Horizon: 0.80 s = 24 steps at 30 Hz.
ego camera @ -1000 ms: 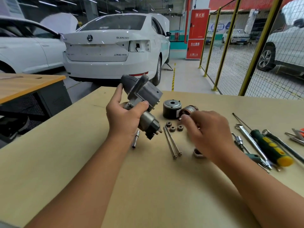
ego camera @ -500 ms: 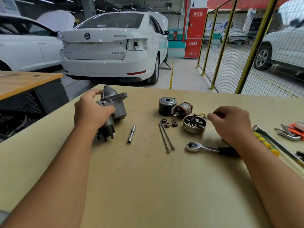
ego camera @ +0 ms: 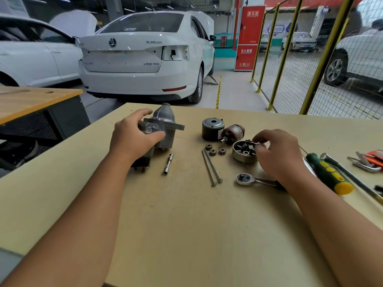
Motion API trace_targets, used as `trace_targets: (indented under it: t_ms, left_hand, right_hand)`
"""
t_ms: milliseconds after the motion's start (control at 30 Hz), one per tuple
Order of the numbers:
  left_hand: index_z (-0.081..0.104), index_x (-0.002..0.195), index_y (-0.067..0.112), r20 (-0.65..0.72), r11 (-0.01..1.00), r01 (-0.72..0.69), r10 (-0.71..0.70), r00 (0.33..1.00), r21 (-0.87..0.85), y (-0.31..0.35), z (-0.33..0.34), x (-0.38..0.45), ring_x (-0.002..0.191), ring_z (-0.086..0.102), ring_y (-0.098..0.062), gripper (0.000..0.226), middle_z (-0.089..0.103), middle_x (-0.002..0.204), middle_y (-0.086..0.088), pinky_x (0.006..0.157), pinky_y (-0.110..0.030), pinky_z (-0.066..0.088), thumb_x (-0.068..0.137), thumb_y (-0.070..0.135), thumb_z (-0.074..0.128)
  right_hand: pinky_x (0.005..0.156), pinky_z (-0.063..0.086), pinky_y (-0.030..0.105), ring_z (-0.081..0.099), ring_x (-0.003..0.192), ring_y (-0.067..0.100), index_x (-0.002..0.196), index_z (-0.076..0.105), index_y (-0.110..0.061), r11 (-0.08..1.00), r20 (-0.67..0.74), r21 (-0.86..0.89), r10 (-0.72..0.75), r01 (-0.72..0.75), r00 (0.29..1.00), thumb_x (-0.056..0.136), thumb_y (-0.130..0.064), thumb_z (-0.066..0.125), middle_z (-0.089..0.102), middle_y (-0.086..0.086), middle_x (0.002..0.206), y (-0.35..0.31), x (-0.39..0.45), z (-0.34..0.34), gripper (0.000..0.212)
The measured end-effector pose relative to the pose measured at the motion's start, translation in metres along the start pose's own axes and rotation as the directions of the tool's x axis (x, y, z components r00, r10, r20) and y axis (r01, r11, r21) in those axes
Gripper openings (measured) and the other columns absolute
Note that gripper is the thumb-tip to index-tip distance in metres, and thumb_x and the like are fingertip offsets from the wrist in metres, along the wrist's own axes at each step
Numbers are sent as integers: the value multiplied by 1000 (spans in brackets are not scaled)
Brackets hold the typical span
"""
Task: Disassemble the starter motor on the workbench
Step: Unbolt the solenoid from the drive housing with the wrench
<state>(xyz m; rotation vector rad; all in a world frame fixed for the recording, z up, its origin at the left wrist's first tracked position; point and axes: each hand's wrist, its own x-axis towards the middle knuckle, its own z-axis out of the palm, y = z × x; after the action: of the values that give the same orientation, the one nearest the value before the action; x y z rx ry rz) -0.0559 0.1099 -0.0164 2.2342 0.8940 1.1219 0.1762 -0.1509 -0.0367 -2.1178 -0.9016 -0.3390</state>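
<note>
The grey starter motor housing lies on the tan workbench at the left, and my left hand grips it from the near side. My right hand has curled fingers at the right rim of the round brush holder cap; what the fingertips pinch is hidden. Behind the cap lie the black cylindrical motor case and the copper-wound armature. Three small pinion gears and two long through bolts lie in front of them.
A short socket extension lies beside the housing. A ratchet wrench sits under my right wrist. A green-and-yellow screwdriver, a spanner and hex keys fill the right side. A white car stands behind the bench.
My left hand lowered the housing from the air onto the bench at the left. My right hand moved right, uncovering the brush holder cap, then came back to its rim.
</note>
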Motion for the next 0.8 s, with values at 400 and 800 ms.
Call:
trace_targets:
  t_ms: [400,800]
  left_hand:
    - [58,140,44,171,932,269,-232,958,-244,4,13,3,111,59,-18,81,61,121,9,81,-24,47,61,54,76]
    - [47,142,46,424,737,461,-259,868,-495,26,33,-12,78,77,-45,86,64,124,-14,61,-47,61,67,32,87]
  right_hand:
    - [77,51,34,61,90,27,97,78,-20,915,14,-206,358,-347,934,83,-19,62,71,5,97,39,19,-57,21]
    - [71,59,33,64,78,19,79,77,-20,885,287,-408,356,-223,889,72,-25,85,71,2,81,24,19,-59,12]
